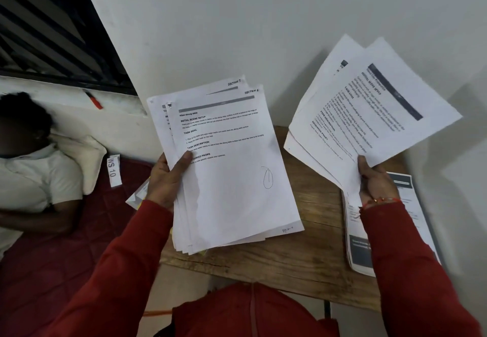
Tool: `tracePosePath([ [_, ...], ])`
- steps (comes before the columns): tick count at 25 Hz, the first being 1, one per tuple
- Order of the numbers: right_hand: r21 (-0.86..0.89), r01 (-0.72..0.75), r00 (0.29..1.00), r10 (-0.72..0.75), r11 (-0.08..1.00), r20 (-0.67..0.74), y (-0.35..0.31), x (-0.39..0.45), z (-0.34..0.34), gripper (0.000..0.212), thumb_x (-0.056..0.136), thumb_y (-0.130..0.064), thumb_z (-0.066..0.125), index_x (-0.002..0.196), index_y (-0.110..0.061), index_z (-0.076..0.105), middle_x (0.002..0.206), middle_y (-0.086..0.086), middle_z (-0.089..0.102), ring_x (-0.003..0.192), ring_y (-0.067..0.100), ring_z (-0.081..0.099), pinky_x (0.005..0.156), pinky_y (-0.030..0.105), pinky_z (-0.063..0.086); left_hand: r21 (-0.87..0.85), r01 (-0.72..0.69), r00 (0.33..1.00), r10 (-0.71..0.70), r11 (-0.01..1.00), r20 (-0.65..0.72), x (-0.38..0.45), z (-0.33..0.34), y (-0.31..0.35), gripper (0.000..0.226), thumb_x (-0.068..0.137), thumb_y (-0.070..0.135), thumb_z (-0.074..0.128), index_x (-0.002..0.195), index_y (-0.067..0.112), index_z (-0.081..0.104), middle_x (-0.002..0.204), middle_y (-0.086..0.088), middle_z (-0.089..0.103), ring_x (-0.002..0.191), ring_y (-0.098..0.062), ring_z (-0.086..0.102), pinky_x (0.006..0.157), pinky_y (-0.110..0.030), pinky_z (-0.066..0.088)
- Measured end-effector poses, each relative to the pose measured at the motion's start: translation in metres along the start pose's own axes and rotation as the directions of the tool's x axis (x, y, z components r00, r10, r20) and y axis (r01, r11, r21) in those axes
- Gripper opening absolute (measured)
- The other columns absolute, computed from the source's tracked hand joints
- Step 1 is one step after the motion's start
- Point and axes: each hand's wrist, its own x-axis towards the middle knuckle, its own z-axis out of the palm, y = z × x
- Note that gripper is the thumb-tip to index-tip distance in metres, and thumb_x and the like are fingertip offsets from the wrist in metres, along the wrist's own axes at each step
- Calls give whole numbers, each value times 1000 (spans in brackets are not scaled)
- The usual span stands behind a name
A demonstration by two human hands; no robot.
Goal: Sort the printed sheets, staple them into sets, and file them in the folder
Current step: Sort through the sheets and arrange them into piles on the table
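With my left hand [164, 178] gripping the thick stack [226, 162] and my right hand [375, 181] pinching a few fanned sheets [369, 115] above the table [290, 252], I'd match section headings before laying each sheet down squarely.

**Wooden desk with one paper pile on it**

In front of you stands a small wooden desk [303, 252], its grain and a dark crack showing along the near edge at 6 o'clock. At 3 o'clock on the desk lies a pile of printed sheets [359, 252] with dark header bands, overhanging the right edge. At 9 o'clock, beside the desk, a red mattress [66, 244] carries a resting person, a white pillow [84, 157] and a paper tag [113, 170] marked "WS 10".
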Motion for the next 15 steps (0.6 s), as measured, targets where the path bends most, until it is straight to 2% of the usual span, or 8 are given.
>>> tracePosePath([
  [3, -15, -18, 999, 19, 1000, 28, 5, -3, 5, 38, 93, -11, 60, 131, -10, 58, 130, 9, 63, 119, 24, 61, 98, 42, 50, 69, -29, 999, 28, 997, 18, 3, -5, -3, 38, 89, 11, 66, 127, 8, 57, 118, -12, 68, 97, -22, 69, 81, -32, 57],
  [5, -41, -24, 997, 27, 999, 79, 12, -12, 17, 40, 89, -9, 63, 129, -5, 59, 129, 12, 63, 120, 25, 60, 102, 42, 47, 154, -101, 993, 92, 983, 70, 4, -7, -3, 53, 89, 9, 67, 137, 16, 46, 127, -7, 64, 112, -24, 64, 89, -35, 54],
  [8, -110, -110, 964, 133, 988, 231, 25, -30, 42, 36, 91, -6, 58, 127, 1, 58, 123, 15, 65, 113, 27, 64, 90, 38, 55, 179, -137, 986, 117, 974, 115, 2, -5, -4, 86, 91, -1, 60, 154, 30, 10, 126, 9, 61, 108, -7, 65, 83, -22, 54],
  [10, -195, -187, 916, 243, 963, 320, 36, -37, 54, 31, 94, -5, 54, 123, 2, 60, 118, 17, 67, 106, 30, 67, 82, 39, 58, 240, -138, 984, 104, 961, 146, 2, -10, -8, 97, 89, -5, 60, 152, 39, 0, 126, 8, 60, 108, -7, 65, 82, -20, 54],
  [11, -224, -226, 893, 293, 948, 341, 45, -38, 56, 32, 93, -5, 55, 123, 2, 60, 119, 19, 67, 106, 32, 66, 83, 41, 58, 310, -142, 982, 95, 940, 163, 2, -14, -10, 98, 88, -7, 61, 150, 43, 5, 130, 3, 59, 113, -11, 63, 87, -22, 53],
  [13, -265, -274, 875, 354, 925, 329, 63, -36, 60, 40, 87, -4, 61, 126, 4, 58, 124, 22, 63, 111, 36, 63, 89, 47, 55, 417, -153, 982, 92, 896, 164, 3, -24, -14, 84, 85, -13, 59, 142, 43, 35, 134, 4, 56, 125, -16, 55, 103, -30, 47],
  [15, -347, -206, 911, 309, 915, 272, 77, -31, 63, 44, 81, -1, 67, 124, 5, 58, 122, 23, 63, 101, 33, 68, 86, 45, 57, 452, -140, 987, 91, 881, 129, 4, -37, -18, 70, 82, -17, 55, 125, 38, 57, 130, 8, 59, 126, -17, 54, 109, -34, 41],
])
